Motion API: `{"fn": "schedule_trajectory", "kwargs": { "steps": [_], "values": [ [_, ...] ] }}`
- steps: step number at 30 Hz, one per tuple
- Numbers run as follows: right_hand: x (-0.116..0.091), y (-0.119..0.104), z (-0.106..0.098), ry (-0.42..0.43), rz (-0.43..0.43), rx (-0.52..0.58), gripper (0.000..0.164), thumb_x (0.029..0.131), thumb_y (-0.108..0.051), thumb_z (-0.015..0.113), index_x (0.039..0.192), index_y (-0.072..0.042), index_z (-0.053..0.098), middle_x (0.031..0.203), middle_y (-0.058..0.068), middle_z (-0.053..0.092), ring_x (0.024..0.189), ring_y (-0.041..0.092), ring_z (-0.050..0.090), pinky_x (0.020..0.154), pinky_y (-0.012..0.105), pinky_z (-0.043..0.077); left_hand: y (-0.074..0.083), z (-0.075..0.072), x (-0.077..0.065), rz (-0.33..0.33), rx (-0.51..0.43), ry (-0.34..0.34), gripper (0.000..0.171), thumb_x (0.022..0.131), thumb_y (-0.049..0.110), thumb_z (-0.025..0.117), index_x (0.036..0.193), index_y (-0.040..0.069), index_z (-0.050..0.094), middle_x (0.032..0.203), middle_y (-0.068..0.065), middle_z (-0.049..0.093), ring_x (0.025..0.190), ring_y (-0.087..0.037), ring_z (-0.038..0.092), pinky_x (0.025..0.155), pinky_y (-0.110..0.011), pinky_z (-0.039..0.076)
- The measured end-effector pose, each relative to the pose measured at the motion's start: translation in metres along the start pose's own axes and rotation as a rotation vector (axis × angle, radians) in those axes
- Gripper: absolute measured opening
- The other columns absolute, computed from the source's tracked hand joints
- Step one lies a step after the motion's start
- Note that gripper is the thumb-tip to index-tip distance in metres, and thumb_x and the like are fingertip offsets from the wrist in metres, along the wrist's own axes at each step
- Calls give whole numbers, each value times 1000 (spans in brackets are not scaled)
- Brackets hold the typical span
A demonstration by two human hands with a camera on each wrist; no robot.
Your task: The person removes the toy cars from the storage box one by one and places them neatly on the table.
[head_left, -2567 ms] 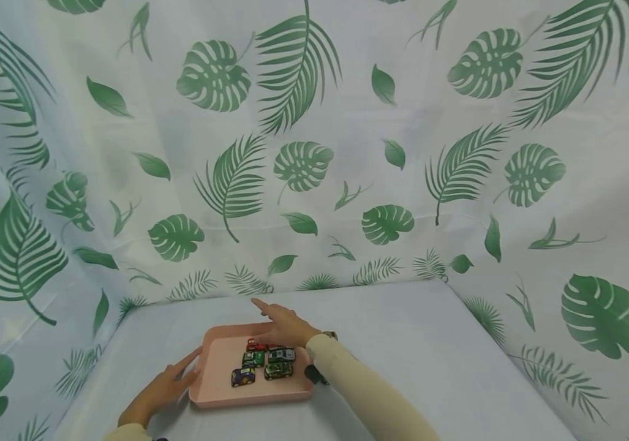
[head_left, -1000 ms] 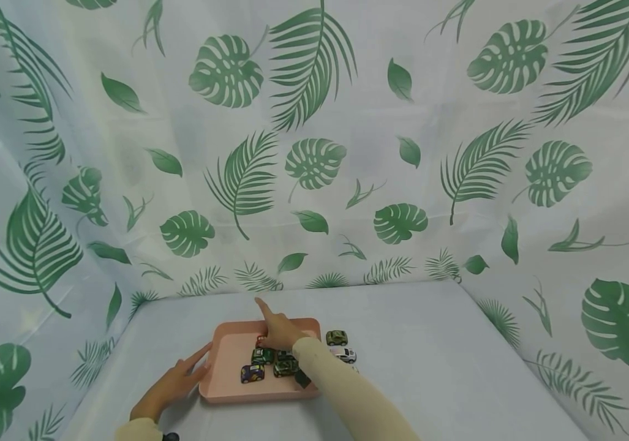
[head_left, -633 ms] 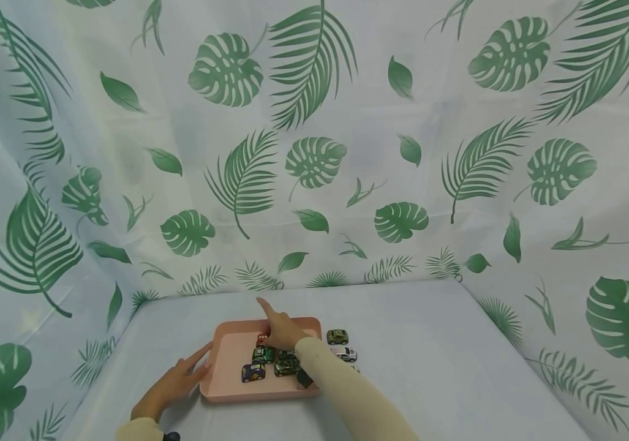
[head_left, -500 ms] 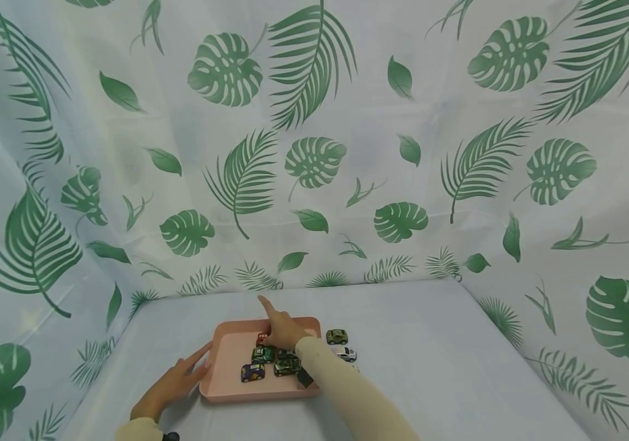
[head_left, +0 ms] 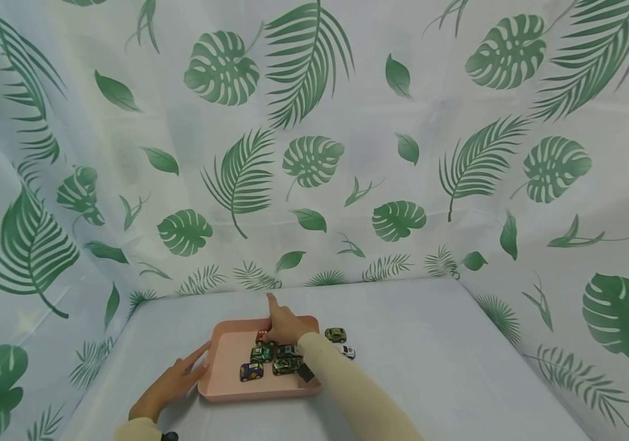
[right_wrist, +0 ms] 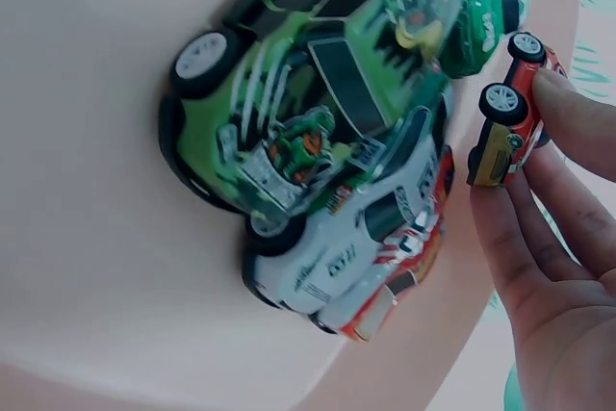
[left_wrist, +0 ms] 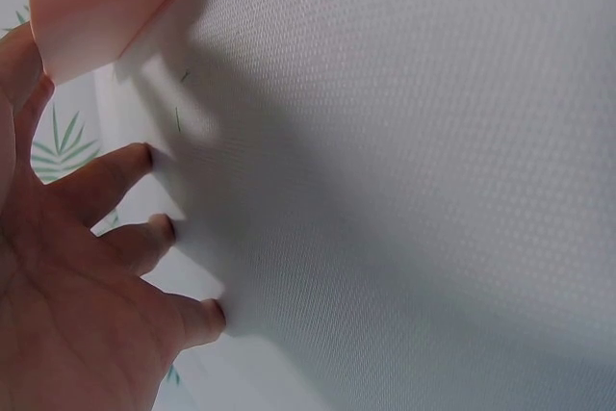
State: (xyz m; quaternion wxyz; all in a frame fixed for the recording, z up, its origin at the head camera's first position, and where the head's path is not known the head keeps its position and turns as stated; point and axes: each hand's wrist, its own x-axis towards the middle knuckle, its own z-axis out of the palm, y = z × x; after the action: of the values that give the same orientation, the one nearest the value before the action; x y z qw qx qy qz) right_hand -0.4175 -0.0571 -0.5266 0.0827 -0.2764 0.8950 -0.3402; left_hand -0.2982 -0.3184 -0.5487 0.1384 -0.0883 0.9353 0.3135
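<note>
My right hand (head_left: 286, 326) reaches over the back of a pink tray (head_left: 226, 392). Its thumb and fingers pinch a small red toy car (right_wrist: 515, 108), held tilted near the tray wall in the right wrist view. Below it in the tray stand a green toy car (head_left: 261, 354), a blue one (head_left: 251, 371), a camouflage one (head_left: 286, 365) and a dark-and-white one (head_left: 288, 351). My left hand (head_left: 177, 381) touches the tray's left side with fairly straight, spread fingers; several fingertips meet the white tabletop in the left wrist view.
Right of the tray, an olive toy car (head_left: 335, 334) and a white toy car (head_left: 345, 351) stand on the white table (head_left: 430, 367). My right sleeve (head_left: 355, 392) partly covers that area. A leaf-patterned curtain (head_left: 342, 153) closes off the back and sides.
The right hand turns slightly, its index finger now pointing more straight ahead, and the red toy car shows more. The left hand keeps its place at the tray.
</note>
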Motion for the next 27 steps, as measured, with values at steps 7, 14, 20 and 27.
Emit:
{"fn": "schedule_trajectory", "kwargs": {
  "steps": [7,14,20,27],
  "values": [
    [-5,-1,-11,0,1,20,109,79,-6,82,155,-5,4,76,-7,67,65,5,62,66,25,53,0,1,0,30,15,12,70,96,64,41,154,25,31,153,-31,26,136,-62,11,99,-80,17],
    [-12,2,-25,46,-46,5,107,78,-8,83,155,-6,8,85,-3,72,71,3,64,75,28,55,-1,0,1,51,28,2,70,97,62,41,154,23,31,151,-31,30,135,-63,19,99,-79,21],
    [-23,10,-39,59,-54,-7,106,79,-11,82,155,-8,8,90,-1,73,75,2,65,77,28,56,1,-3,-1,78,37,2,68,99,59,41,154,21,30,151,-30,32,134,-63,19,100,-79,21],
    [-36,23,-56,61,-76,-19,106,80,-13,82,156,-14,8,92,-5,72,79,2,66,81,29,56,-2,-1,1,37,34,-10,71,97,63,40,154,22,30,152,-30,28,136,-63,13,100,-79,18]
  ]
}}
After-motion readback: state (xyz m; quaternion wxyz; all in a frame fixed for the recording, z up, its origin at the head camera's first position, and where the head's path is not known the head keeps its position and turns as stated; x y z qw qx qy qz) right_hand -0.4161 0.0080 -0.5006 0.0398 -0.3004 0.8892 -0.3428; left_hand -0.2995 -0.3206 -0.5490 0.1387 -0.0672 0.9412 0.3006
